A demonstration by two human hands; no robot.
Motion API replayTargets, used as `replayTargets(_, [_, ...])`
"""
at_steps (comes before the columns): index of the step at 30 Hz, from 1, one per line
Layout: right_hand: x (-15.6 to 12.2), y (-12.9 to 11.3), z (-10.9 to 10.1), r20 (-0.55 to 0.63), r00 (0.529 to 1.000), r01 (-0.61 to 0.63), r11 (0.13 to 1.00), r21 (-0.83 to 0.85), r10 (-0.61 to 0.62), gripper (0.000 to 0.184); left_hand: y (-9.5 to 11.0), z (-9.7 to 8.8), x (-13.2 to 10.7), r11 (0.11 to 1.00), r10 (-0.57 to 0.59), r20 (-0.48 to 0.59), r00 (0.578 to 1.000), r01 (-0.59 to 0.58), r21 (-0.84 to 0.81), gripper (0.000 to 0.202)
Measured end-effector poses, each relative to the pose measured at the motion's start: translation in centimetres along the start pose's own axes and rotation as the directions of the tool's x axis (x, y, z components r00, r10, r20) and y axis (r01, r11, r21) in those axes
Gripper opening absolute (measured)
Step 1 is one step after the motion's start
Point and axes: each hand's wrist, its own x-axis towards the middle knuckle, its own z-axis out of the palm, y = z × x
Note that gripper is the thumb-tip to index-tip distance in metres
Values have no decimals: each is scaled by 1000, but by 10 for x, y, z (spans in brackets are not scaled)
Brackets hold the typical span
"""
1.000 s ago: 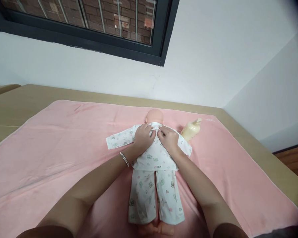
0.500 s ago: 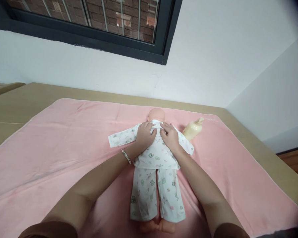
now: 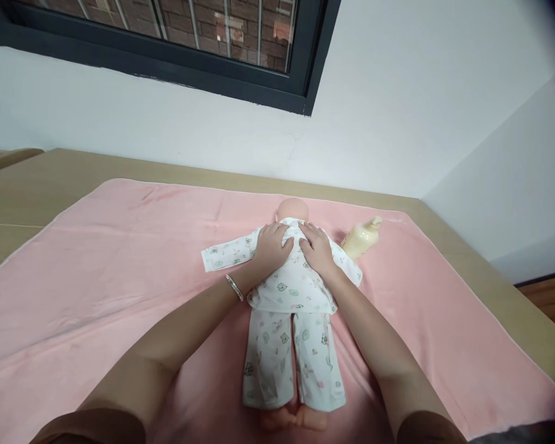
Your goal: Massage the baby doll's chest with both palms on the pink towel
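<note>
A baby doll (image 3: 293, 210) lies stretched out on a pink blanket (image 3: 134, 246), its head away from me and its feet toward me. It wears a white printed pyjama top (image 3: 291, 290) and matching trousers (image 3: 268, 364). My left hand (image 3: 272, 248) rests flat on the left side of the doll's upper body, fingers extended. On the other side, my right hand (image 3: 316, 248) lies the same way, thumb pointing inward. Both palms touch the top near the collar, and a narrow strip of cloth shows between them. A silver bangle (image 3: 234, 287) circles my left wrist.
A pale yellow pump bottle (image 3: 362, 238) lies on its side to the right of the doll's shoulder. The blanket covers most of a wooden table (image 3: 87, 161). Behind it stands a white wall (image 3: 240, 142) with a dark-framed window (image 3: 300, 86).
My fingers have flattened and straightened over the collar area, where they were slightly more bent before. The doll and bottle stay in place; the view has tilted slightly.
</note>
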Motion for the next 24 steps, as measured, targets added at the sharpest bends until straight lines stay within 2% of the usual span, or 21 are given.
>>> replayTargets(4, [-7, -5, 0, -120, 992, 29, 999, 24, -25, 38, 4, -6, -1, 999, 34, -31, 999, -34, 13, 13])
replayTargets(8, [-14, -15, -1, -231, 972, -40, 999, -26, 32, 31, 8, -9, -5, 997, 7, -78, 997, -1, 73, 11])
replayTargets(10, [-13, -16, -2, -210, 976, -63, 997, -41, 53, 32, 7, -8, -5, 997, -16, -71, 997, 21, 69, 13])
replayTargets(12, [-8, -12, -2, -142, 989, -49, 998, -44, 42, 38, 5, -4, -4, 999, -23, -54, 998, 25, 37, 20])
replayTargets(15, [-2, -3, -1, -28, 1000, 12, 999, -43, -13, 47, 1, 0, -2, 1000, 9, -36, 999, -9, 2, 32])
replayTargets(17, [0, 1, -1, -2, 999, 47, 998, -44, -47, 48, -1, 1, 0, 999, 45, -23, 999, -45, -3, 32])
replayTargets(21, [-5, -1, 0, -92, 987, 124, 991, -58, -129, 42, 1, -5, 1, 996, 87, -4, 996, -87, 5, 16])
replayTargets(24, [-13, -8, 0, -186, 974, 111, 989, -96, -127, 36, 5, -9, -1, 996, 77, -42, 996, -75, 48, 7])
